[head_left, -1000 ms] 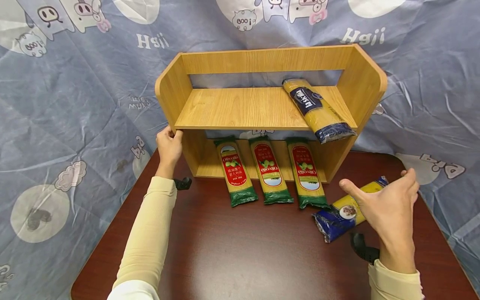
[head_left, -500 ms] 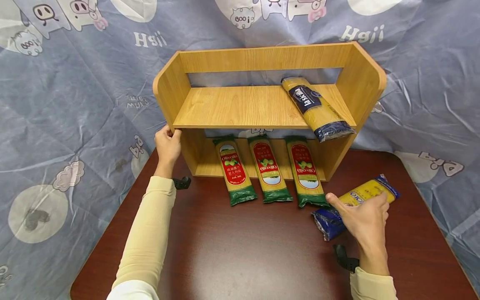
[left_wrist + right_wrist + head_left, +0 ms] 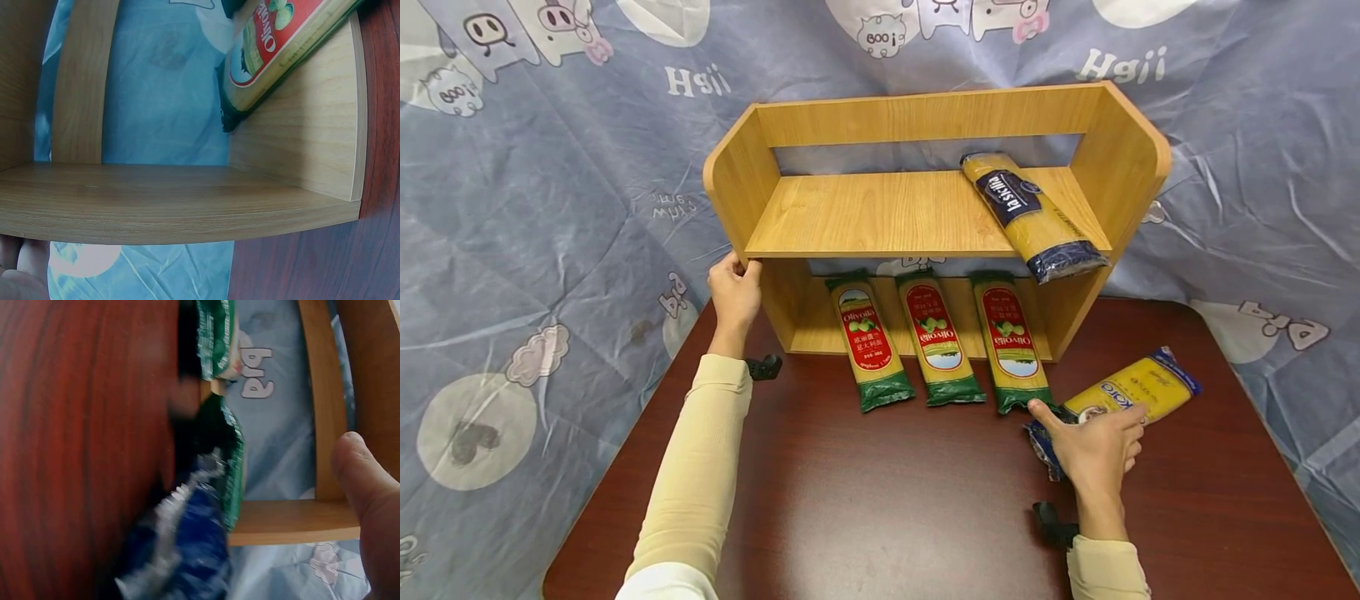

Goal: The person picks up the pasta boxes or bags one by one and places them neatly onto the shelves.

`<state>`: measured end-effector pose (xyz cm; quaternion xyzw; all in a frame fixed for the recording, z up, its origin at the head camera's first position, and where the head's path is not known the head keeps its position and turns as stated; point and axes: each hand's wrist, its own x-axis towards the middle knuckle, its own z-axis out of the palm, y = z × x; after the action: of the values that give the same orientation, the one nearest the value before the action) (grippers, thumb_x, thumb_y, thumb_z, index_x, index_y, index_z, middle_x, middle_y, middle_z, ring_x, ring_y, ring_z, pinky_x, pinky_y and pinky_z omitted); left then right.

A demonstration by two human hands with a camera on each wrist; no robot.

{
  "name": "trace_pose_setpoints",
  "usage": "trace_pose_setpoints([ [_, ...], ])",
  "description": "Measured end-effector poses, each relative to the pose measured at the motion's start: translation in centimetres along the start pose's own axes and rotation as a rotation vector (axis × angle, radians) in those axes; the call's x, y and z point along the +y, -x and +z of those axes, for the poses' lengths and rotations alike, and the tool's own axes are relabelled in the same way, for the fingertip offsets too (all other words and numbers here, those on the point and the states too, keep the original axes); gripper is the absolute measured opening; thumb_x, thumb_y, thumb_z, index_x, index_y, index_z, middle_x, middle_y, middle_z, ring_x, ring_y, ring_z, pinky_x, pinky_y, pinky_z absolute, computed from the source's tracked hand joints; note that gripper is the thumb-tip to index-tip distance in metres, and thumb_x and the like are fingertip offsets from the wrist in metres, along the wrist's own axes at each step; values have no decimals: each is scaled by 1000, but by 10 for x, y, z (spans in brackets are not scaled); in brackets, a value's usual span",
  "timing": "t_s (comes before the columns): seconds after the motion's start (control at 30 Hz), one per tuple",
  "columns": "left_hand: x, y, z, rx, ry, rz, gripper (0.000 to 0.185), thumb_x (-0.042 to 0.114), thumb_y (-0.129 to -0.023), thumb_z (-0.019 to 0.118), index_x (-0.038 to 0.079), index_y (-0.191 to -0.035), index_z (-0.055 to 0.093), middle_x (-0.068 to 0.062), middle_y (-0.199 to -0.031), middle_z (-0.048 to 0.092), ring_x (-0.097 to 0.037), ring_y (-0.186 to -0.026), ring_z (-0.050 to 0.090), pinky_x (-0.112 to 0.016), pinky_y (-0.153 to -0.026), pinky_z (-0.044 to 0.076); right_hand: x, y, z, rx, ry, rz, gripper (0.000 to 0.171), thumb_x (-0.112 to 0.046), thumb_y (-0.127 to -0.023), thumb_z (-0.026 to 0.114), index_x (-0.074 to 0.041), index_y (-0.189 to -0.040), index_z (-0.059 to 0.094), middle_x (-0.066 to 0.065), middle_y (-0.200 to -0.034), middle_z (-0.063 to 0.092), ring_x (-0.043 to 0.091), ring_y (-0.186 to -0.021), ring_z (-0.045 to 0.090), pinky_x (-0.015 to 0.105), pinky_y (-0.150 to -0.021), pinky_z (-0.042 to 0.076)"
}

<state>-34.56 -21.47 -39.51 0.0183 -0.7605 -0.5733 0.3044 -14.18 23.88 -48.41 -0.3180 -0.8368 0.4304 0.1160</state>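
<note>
My left hand grips the front edge of the wooden shelf's left side panel; its fingers show under the board in the left wrist view. My right hand lies on the blue end of a yellow-and-blue pasta packet lying on the table at right, thumb spread toward the left. In the right wrist view the thumb stands apart from the packet's crimped blue end. A second yellow-and-blue packet lies slanted on the upper shelf, overhanging its front edge.
Three green-and-red pasta packets lie side by side on the lower shelf, their ends sticking out onto the dark red table. One of them shows in the left wrist view. A blue cartoon-print cloth hangs behind and around the table.
My right hand came down and leftward from above the table onto the packet's blue end. The left hand stayed on the shelf.
</note>
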Motion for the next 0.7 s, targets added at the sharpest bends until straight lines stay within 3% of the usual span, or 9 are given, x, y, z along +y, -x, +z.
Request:
trace_pose_setpoints([
  [0.13,-1,0,0,7,0,8,21,8,-96,62,-2,-108,76,-21,-93,74,-15,-77,69,-21,-63,52,5,-1,9,-2,21,-7,149,-63,-72,84,4,-155,-19,37,-159,-11,59,-144,-1,70,-113,2],
  [0.4,1,0,1,1,6,5,19,10,-97,63,0,-106,77,-20,-92,75,-18,-77,69,-21,-62,51,18,-1,27,69,82,-43,152,-57,-64,92,0,-157,-13,29,-160,-10,55,-140,4,69,-109,7],
  [0.7,2,0,0,-1,4,-5,20,9,-96,62,-1,-107,76,-21,-93,74,-21,-78,70,-20,-60,51,24,-7,40,84,143,-75,148,-67,-70,83,2,-157,-17,29,-160,-15,55,-142,-4,69,-110,1],
])
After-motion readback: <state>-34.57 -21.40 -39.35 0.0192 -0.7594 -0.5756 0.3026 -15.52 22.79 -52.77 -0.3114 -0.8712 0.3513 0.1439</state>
